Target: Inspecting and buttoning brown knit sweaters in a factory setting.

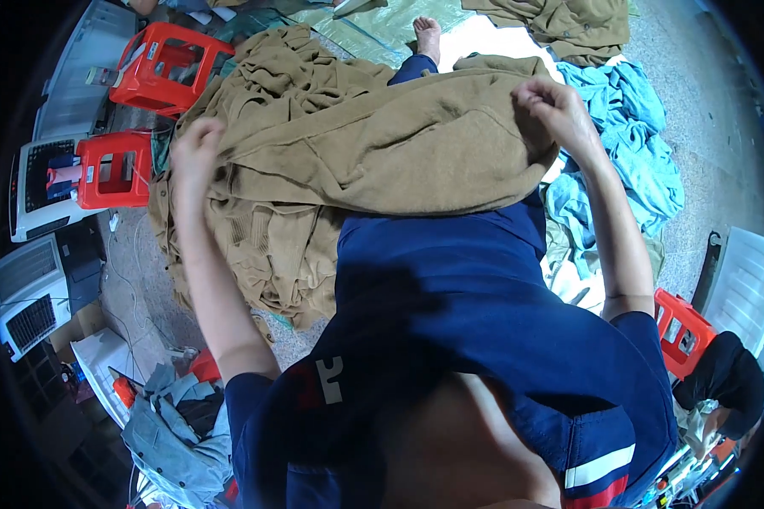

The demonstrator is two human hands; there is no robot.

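A large khaki-brown garment (382, 144) lies spread across my lap and legs. My left hand (193, 148) grips its left edge, fingers curled into the cloth. My right hand (552, 106) is closed on the garment's upper right corner, holding it up. Under and behind it lies a pile of more khaki garments (263, 246), reaching down to the floor on my left. My bare foot (427, 36) shows past the cloth at the top.
Two red plastic stools (165, 64) (115, 170) stand at the left, a third (683, 327) at the right. Light-blue clothes (637, 144) lie heaped on the right. Grey machines (34, 182) line the left wall. Denim pieces (174, 433) sit lower left. Another person (726, 382) crouches lower right.
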